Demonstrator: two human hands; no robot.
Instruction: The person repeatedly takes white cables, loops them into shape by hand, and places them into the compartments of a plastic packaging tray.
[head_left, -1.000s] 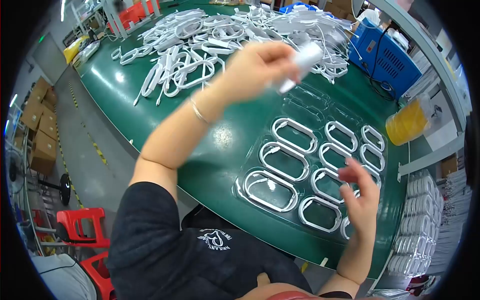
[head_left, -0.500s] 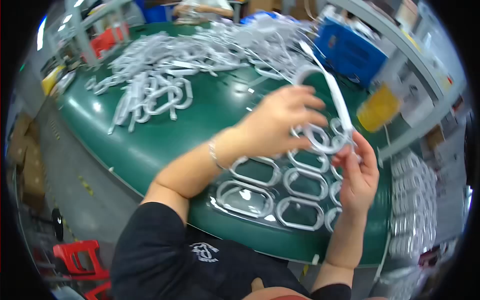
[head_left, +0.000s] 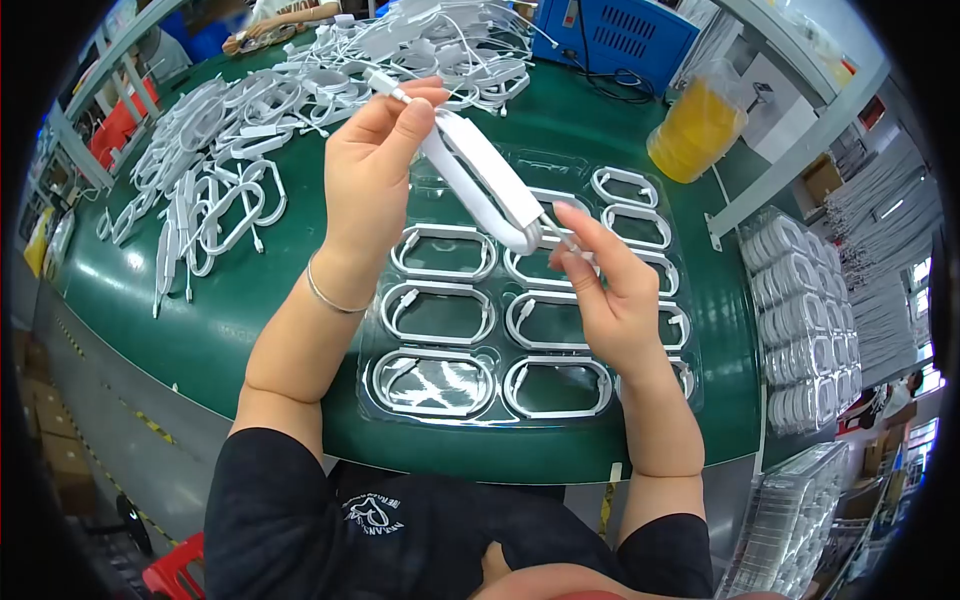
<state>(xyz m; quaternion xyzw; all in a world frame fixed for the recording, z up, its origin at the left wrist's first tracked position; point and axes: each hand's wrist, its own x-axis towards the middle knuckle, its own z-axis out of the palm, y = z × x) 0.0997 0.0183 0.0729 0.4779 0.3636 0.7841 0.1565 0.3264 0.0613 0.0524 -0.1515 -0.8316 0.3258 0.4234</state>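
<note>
A coiled white cable (head_left: 480,170) hangs tilted between my two hands, above the table. My left hand (head_left: 378,150) pinches it near one end, where a white connector sticks out past the fingers. My right hand (head_left: 612,285) has thumb and fingers closed on the thin cable end at the coil's lower right. Beneath lies a clear plastic tray (head_left: 499,342) whose compartments hold several oval white cable coils (head_left: 437,287). The right hand and forearm cover part of the tray's right side.
A big heap of white cables (head_left: 230,110) spreads over the green table (head_left: 300,225). At the back are a blue box (head_left: 620,45) and a yellow container (head_left: 697,125). Stacked trays of coils (head_left: 800,320) stand right, beside a metal post. Another person's hands (head_left: 255,38) work far left.
My left hand has gone from open and blurred to pinching the cable near its connector, up and leftward. My right hand has moved left and down. The view has shifted too.
</note>
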